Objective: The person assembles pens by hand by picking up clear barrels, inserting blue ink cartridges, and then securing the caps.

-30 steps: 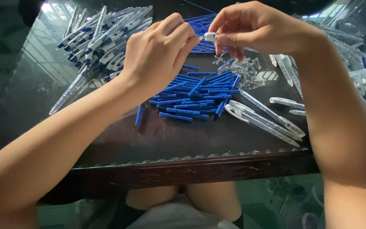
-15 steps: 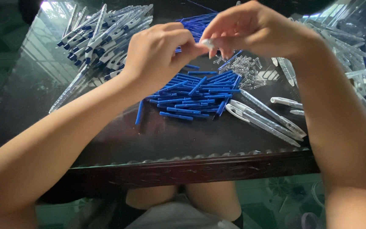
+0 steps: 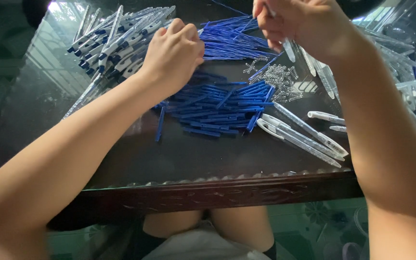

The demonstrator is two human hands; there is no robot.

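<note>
Clear pen barrel (image 3: 287, 48) pinched, R hand (image 3: 299, 21).

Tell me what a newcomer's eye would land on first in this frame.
Most striking is the heap of short blue pen pieces in the middle of the dark glass-topped table, with the left hand closed just above its far edge. At the top, the right hand pinches a clear pen barrel. A stack of assembled white-and-blue pens fills the far left corner.
</note>
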